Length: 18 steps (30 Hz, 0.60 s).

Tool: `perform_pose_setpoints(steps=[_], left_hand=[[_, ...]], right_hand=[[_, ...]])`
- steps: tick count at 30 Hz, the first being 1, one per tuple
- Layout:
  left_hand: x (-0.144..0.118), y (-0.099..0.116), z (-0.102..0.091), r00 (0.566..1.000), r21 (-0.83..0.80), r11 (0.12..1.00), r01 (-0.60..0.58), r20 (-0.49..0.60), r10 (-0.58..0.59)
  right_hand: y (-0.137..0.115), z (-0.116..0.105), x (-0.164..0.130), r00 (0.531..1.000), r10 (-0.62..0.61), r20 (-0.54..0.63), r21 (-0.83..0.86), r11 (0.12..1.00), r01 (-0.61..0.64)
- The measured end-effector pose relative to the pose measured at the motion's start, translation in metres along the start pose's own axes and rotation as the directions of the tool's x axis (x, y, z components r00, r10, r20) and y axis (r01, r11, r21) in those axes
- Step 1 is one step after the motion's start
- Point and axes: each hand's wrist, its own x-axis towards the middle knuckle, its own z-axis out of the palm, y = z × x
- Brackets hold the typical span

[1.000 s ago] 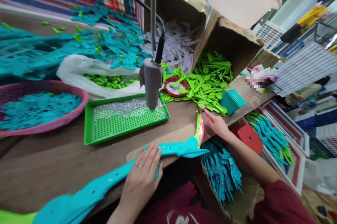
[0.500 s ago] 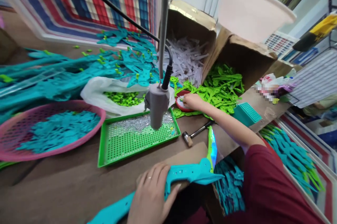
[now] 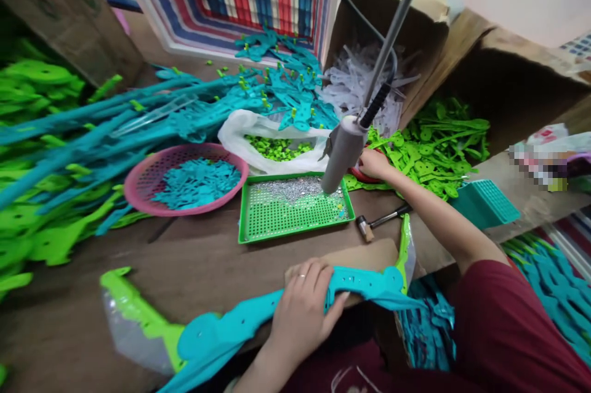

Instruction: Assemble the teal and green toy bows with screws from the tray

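Note:
My left hand (image 3: 302, 310) grips a long teal plastic piece (image 3: 364, 284) that lies along the table's near edge, with a lime green part (image 3: 405, 245) at its right end and another at its left end (image 3: 133, 310). My right hand (image 3: 373, 163) reaches forward to a small red dish (image 3: 357, 172) among lime green parts (image 3: 429, 146), its fingers partly hidden behind a hanging grey tool (image 3: 341, 153). I cannot tell whether that hand holds anything.
A green perforated tray (image 3: 286, 214) of small silver bits sits mid-table. A pink basket (image 3: 184, 180) holds teal pieces. A small hammer (image 3: 381, 222) lies right of the tray. Cardboard boxes (image 3: 503, 66) stand behind, and a teal block (image 3: 484, 205) at right.
My right hand left the teal piece's green end and reached to the red dish, where it stays. The hammer now lies on the table. The view swung left and down.

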Motion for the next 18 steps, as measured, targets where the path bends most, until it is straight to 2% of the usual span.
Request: perform_pose_setpoints(steps=[9, 11, 13, 14, 15, 16, 17, 18], left_hand=[[0.004, -0.001, 0.003, 0.999, 0.026, 0.999, -0.045, -0.021, 0.045], [0.005, -0.001, 0.002, 0.999, 0.015, 0.999, -0.038, -0.001, 0.038], [0.004, -0.001, 0.002, 0.999, -0.027, 0.999, -0.031, 0.021, 0.031], [0.003, -0.001, 0.002, 0.999, -0.048, 0.998, -0.027, 0.029, 0.029], [0.003, -0.001, 0.002, 0.999, -0.065, 0.998, -0.022, 0.034, 0.024], [0.002, -0.002, 0.002, 0.999, -0.073, 0.997, -0.015, 0.037, 0.018], [0.002, -0.002, 0.003, 0.999, -0.071, 0.997, -0.009, 0.04, 0.011], [0.002, -0.002, 0.003, 0.999, -0.064, 0.998, -0.005, 0.04, 0.007]], right_hand=[[0.013, -0.021, -0.022, 0.988, -0.012, -0.156, 0.137, 0.99, 0.034], [0.015, -0.025, -0.036, 0.98, -0.002, -0.198, 0.158, 0.987, 0.034], [0.012, -0.026, -0.065, 0.953, -0.008, -0.304, 0.288, 0.952, 0.1], [0.008, -0.024, -0.085, 0.935, -0.032, -0.353, 0.397, 0.9, 0.181], [0.003, -0.021, -0.107, 0.914, -0.078, -0.397, 0.532, 0.792, 0.299], [-0.002, -0.016, -0.131, 0.905, -0.181, -0.385, 0.651, 0.642, 0.405], [-0.008, -0.009, -0.154, 0.887, -0.305, -0.347, 0.73, 0.505, 0.46], [-0.013, 0.001, -0.174, 0.851, -0.411, -0.327, 0.766, 0.413, 0.493]])
